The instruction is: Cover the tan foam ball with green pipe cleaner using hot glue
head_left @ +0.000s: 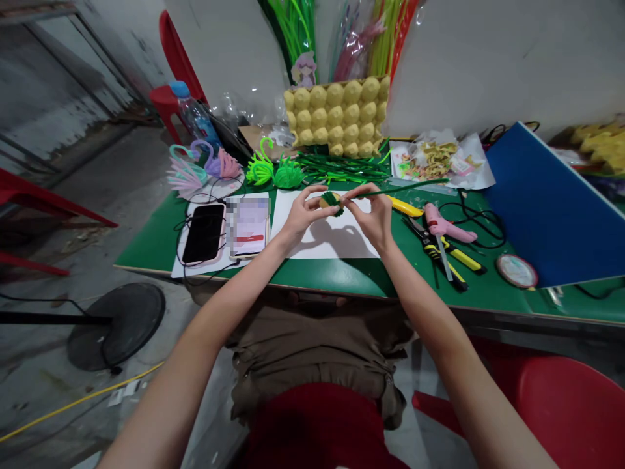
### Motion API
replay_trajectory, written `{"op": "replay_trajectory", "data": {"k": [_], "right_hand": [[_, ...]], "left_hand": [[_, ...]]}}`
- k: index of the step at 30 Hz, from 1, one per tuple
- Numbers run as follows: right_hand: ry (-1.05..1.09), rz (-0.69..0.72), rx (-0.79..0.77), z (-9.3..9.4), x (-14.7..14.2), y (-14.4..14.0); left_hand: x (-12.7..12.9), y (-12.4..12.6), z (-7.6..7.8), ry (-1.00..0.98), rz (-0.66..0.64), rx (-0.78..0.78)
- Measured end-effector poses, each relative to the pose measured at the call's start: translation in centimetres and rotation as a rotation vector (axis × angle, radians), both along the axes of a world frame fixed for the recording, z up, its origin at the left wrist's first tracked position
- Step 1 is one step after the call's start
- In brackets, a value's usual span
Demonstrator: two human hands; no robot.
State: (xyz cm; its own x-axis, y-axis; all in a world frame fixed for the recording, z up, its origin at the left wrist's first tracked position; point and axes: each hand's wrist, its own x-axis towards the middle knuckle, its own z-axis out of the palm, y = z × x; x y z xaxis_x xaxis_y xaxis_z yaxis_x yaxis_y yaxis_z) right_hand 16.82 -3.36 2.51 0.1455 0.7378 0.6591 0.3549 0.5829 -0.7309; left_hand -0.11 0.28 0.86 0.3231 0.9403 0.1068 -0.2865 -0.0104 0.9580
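Observation:
Over a white paper sheet (342, 244) on the green table, my left hand (305, 212) is closed around a small yellowish piece (326, 203) partly covered with dark green fuzzy strands. At its right side my right hand (374, 212) pinches a long dark green pipe cleaner (410, 188), whose free end sticks out to the right. Fingers hide part of the small piece, so its full shape does not show. To the right of my right hand lies a yellow utility knife (404, 207).
Behind my hands lie cut green pipe cleaners (342, 168) before an egg carton (336, 114). Left are two phones (204, 233) and pipe-cleaner swans (261, 170). Right are a pink glue gun (442, 225), pliers (432, 251), tape (516, 270) and a blue board (556, 215).

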Motion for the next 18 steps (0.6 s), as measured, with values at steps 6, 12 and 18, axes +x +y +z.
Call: {"op": "replay_trajectory", "data": {"k": [6, 12, 18], "right_hand": [[-0.037, 0.014, 0.004, -0.1, 0.2, -0.1], [-0.146, 0.104, 0.126, 0.0, 0.9, -0.2], [-0.323, 0.170, 0.055, 1.0, 1.5, -2.1]], "left_hand": [[-0.1, 0.2, -0.1, 0.057, 0.071, 0.056], [-0.2, 0.8, -0.7, 0.108, 0.142, 0.154], [-0.6, 1.1, -0.8, 0.260, 0.190, 0.365]]}}
